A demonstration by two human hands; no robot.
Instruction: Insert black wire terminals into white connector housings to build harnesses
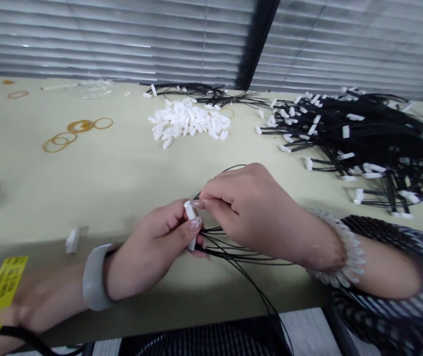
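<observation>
Between the thumb and fingers of my left hand [155, 242] is a white plastic connector housing [190, 211], held upright at a slight tilt. Several thin black wires [241, 249] run out of its right side and trail down past the table's front edge. My right hand [250, 212] is closed in a pinch at the upper end of the housing. A black wire curves up behind that hand and seems to lead to its fingertips; the pinched end is hidden. A single white connector housing [72, 241] lies on the table left of my left wrist.
A heap of loose white housings [189, 118] lies at the back middle. Behind it are black wires [204, 93]. A large pile of black wire harnesses [378, 138] with white connectors fills the right side. Rubber bands [81, 126] lie at the left, near a window with blinds [122, 39].
</observation>
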